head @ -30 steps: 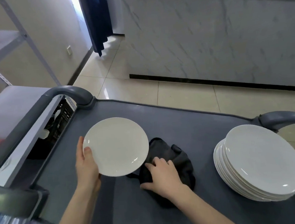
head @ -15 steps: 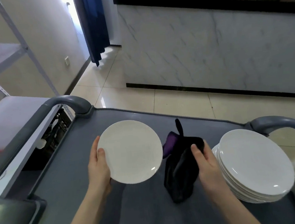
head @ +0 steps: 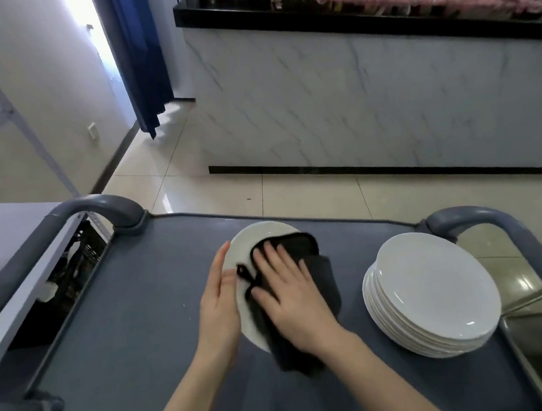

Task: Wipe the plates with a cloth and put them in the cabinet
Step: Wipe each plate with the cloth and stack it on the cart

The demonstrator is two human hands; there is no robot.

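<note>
One white plate is held over the middle of the grey cart top, and most of it is hidden. A black cloth and the right hand cover its centre and right side, so only the far rim and a crescent on the left show. The left hand holds the plate's left rim, with the thumb on the face and straight, close-set fingers running along the edge (how far they reach underneath cannot be seen). The right hand lies flat on the cloth, fingers straight and slightly spread, pressing it against the plate. The cloth's lower folds hang past the plate's near edge. I cannot tell whether the plate's near edge touches the cart.

Both forearms are cut off by the bottom of the view. The stack of plates sits near the cart's right side, close to the cloth but apart from it, just inside the right handle. A broad stretch of cart top lies between the left hand and the left handle. A grey shelf runs alongside that handle, with a dark crate below whose contents are too dim to make out. Beyond the cart's far edge, tiled floor reaches to a marble-fronted counter.
</note>
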